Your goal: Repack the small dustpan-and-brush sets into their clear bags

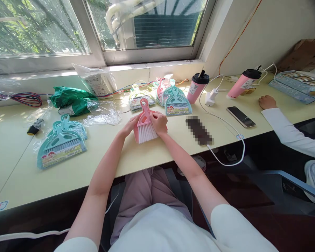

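Observation:
A pink brush with white bristles [146,133] lies over a pink dustpan [137,131] at the middle of the table, its looped handle pointing to the window. My left hand [129,126] holds the dustpan's left edge. On the right side, my right hand [159,122] has its fingers curled against the brush and dustpan. Just behind are wrapped teal brush sets [177,103], a pink set [162,91] and a yellow-green set [140,97]. More wrapped teal sets [61,143] lie at the left.
A green bag [70,100] and clear plastic [105,113] lie at the back left. Pink cups [196,87], a white charger [211,98], a phone [240,117] and a looping white cable stand or lie rightward. Another person's hand [267,102] rests at the far right.

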A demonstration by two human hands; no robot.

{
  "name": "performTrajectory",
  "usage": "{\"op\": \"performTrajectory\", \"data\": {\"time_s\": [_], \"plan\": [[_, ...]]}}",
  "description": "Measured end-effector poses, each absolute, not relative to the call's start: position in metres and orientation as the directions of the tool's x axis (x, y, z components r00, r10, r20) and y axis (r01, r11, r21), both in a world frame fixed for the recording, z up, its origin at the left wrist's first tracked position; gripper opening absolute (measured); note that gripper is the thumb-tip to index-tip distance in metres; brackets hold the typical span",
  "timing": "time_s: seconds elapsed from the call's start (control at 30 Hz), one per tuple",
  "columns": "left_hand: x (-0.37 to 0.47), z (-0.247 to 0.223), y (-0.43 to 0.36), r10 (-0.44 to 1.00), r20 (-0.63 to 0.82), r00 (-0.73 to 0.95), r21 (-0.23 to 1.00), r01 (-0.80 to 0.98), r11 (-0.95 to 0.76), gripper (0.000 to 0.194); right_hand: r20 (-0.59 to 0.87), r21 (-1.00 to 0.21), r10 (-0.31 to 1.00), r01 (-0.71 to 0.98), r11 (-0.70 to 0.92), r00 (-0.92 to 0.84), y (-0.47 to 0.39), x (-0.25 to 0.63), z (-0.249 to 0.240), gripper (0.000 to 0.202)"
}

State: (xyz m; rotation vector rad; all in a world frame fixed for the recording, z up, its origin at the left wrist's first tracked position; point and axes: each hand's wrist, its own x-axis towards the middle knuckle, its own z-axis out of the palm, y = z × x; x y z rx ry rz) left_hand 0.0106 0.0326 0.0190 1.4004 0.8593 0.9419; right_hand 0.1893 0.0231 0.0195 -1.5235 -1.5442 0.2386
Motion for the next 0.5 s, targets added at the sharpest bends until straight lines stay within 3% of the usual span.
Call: {"op": "performTrajectory", "data": {"time_s": [0.13,0.2,0.27,0.33,0.37,0.43,0.5], "plan": [[0.019,0.018,0.034,0.912,0.079,0.402,0.996,0.005,-0.088,0.069,0.486,-0.738,0.847,0.620,0.266,0.216,0.024,0.188,0.019,0.045],[0.016,0.015,0.041,0.945,0.085,0.316,0.996,0.002,-0.090,0.065,0.476,-0.793,0.842,0.538,0.285,0.255,0.024,0.190,0.020,0.047],[0.001,0.014,0.052,0.994,0.081,0.071,0.996,-0.032,-0.079,0.060,0.438,-0.861,0.828,0.427,0.276,0.349,0.025,0.195,0.024,0.049],[-0.024,0.016,0.060,0.953,0.058,-0.297,0.993,-0.084,-0.087,0.055,0.406,-0.898,0.784,0.362,0.249,0.470,0.026,0.205,0.028,0.050],[-0.038,0.018,0.063,0.929,0.075,-0.361,0.992,-0.072,-0.108,0.051,0.404,-0.900,0.756,0.370,0.229,0.515,0.027,0.211,0.030,0.050],[-0.061,0.024,0.063,0.940,0.101,-0.326,0.994,0.001,-0.107,0.046,0.425,-0.871,0.722,0.464,0.162,0.545,0.029,0.223,0.034,0.050],[-0.072,0.030,0.058,0.983,0.068,-0.169,0.992,0.121,-0.048,0.043,0.444,-0.799,0.738,0.598,0.068,0.508,0.033,0.233,0.035,0.048]]}}
